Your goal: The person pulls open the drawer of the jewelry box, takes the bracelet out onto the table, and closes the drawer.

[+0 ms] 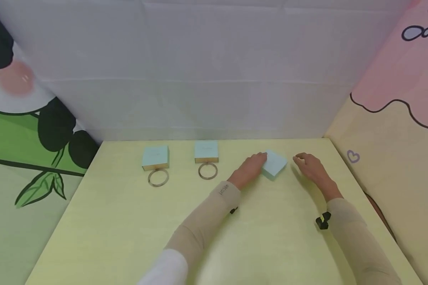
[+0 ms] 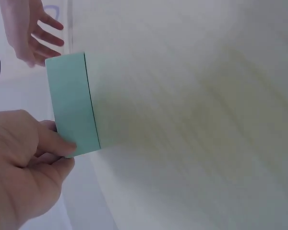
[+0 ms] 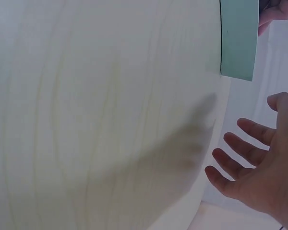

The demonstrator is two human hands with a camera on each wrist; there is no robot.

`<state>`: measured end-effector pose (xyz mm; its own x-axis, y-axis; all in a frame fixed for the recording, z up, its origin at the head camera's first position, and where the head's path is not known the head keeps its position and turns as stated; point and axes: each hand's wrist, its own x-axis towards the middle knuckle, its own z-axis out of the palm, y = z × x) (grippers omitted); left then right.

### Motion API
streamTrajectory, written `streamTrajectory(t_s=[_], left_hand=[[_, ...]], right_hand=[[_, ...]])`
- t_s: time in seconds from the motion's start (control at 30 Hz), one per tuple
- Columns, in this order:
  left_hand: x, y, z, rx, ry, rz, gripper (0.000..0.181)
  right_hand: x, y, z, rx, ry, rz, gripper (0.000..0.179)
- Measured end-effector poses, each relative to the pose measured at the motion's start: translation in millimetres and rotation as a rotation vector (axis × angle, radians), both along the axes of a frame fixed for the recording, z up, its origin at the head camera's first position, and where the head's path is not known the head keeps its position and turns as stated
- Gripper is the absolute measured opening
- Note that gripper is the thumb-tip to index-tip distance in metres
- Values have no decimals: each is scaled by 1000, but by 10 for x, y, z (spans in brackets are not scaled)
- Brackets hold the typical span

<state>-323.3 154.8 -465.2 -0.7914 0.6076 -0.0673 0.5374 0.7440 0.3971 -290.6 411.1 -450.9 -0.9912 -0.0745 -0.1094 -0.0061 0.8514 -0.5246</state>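
Observation:
A light blue box (image 1: 275,163) sits turned at an angle toward the right of the table. My left hand (image 1: 251,168) pinches its left corner between thumb and fingers; in the left wrist view the same box (image 2: 73,103) shows a plain side with a thin dark seam along its lower edge. To the right of the box, apart from it, hovers my right hand (image 1: 312,170). Its fingers are spread and loosely bent with nothing in them, as the right wrist view shows the hand (image 3: 259,163) below the box (image 3: 240,38).
Two more light blue boxes with tan lower edges, one at the left (image 1: 155,156) and one near the middle (image 1: 206,150), stand toward the table's back. A bangle-like ring (image 1: 149,183) lies before the first, another ring (image 1: 199,174) before the second. A pale wall (image 1: 214,99) rises behind.

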Motion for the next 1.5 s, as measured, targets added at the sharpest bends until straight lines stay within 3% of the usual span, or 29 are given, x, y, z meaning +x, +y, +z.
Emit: streamTrajectory(t_s=[0.13,0.23,0.43,0.6,0.7,0.87,1.1,1.3,1.4,1.5], left_hand=[[-76,-67,-26,14,33,50,42],[-67,-30,-66,4,57,60,43],[79,200,-123,-79,168,59,54],[215,365,-116,-164,173,65,67],[245,390,-103,-224,186,63,65],[210,322,-49,-202,184,21,53],[38,142,-78,-63,140,-46,48],[-42,55,-65,1,192,-100,37],[-29,90,-75,-43,229,-61,35],[16,168,-74,-115,208,25,52]], right_hand=[[-19,-62,3,-1,-1,13,66],[-21,-98,20,18,17,21,63],[-70,-249,73,22,62,56,58],[-101,-347,94,25,73,58,56],[-99,-356,99,22,72,52,54],[-118,-358,69,14,67,54,53],[-129,-432,63,14,71,58,52],[-155,-471,45,15,78,58,49],[-178,-478,18,7,70,63,50],[-208,-486,-5,6,72,71,51]])
